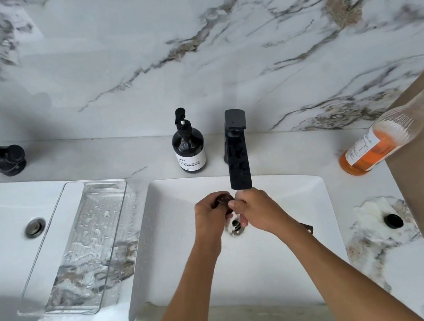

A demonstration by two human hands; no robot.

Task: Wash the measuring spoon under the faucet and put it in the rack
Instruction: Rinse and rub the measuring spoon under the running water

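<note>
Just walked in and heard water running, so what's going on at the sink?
A person is washing a dark measuring spoon under the black faucet, over the white sink. The left hand grips the spoon's bowl and the right hand holds it from the other side, water running over both. The handle's end pokes out behind the right wrist. The clear rack to the left holds no spoon yet.

Both hands meet under the black faucet [238, 157] over the white sink [285, 258]: left hand [210, 215] grips the dark measuring spoon [224, 199], right hand [255, 208] touching it
</note>
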